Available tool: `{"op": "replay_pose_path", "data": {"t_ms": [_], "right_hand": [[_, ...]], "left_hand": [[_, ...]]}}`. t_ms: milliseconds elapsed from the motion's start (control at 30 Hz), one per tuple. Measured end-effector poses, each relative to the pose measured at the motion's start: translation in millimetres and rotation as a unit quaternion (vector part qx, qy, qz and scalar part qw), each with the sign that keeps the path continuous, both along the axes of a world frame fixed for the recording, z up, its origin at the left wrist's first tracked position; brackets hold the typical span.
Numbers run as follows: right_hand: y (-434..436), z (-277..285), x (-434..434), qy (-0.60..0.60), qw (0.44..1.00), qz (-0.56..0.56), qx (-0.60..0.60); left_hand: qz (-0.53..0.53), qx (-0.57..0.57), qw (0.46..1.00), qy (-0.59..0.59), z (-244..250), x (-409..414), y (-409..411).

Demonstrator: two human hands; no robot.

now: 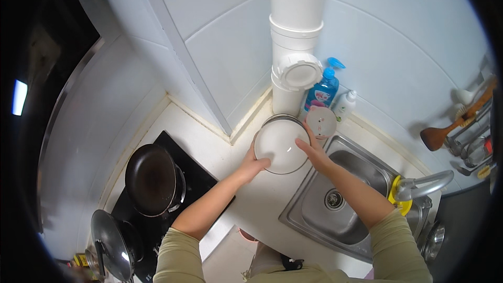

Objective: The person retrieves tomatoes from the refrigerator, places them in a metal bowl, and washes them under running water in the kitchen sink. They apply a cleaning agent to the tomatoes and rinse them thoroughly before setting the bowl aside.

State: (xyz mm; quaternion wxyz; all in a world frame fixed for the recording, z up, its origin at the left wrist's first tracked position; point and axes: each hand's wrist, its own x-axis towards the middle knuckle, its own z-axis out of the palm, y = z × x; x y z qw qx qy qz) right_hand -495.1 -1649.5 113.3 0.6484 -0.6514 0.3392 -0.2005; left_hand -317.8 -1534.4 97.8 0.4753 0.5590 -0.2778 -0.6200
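Observation:
Both my hands grip a stack of white bowls with dark rims over the counter, between the stove and the sink. My left hand holds the lower left side, its thumb on the top bowl. On the right side is my right hand, its thumb across the rim. The top bowl's pale inside faces me; the edges of others show behind it. Just right of the stack stands a round pink-and-white container. I cannot tell whether the stack touches the counter.
A steel sink with a curved faucet lies right. Left, a black stove bears a frying pan and a lidded pan. A white pipe, a blue pump bottle and a white bottle stand behind. Utensils hang at right.

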Motion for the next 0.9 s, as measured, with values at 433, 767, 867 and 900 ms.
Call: {"op": "replay_pose_path", "data": {"t_ms": [433, 767, 867, 900], "right_hand": [[-60, -58, 99, 0.005, 0.956, -0.049, 0.288], [46, -68, -5, 0.062, 0.996, -0.001, 0.056], [106, -102, -122, 0.116, 0.987, -0.015, 0.110], [126, -110, -168, 0.199, 0.969, -0.064, 0.134]], "left_hand": [[0.041, 0.066, 0.994, 0.076, -17, 85, -67], [0.127, -0.045, 0.990, 0.049, -32, 37, -38], [0.066, -0.023, 0.966, 0.247, -89, -29, -2], [0.023, 0.052, 0.945, 0.323, -70, -84, 5]]}}
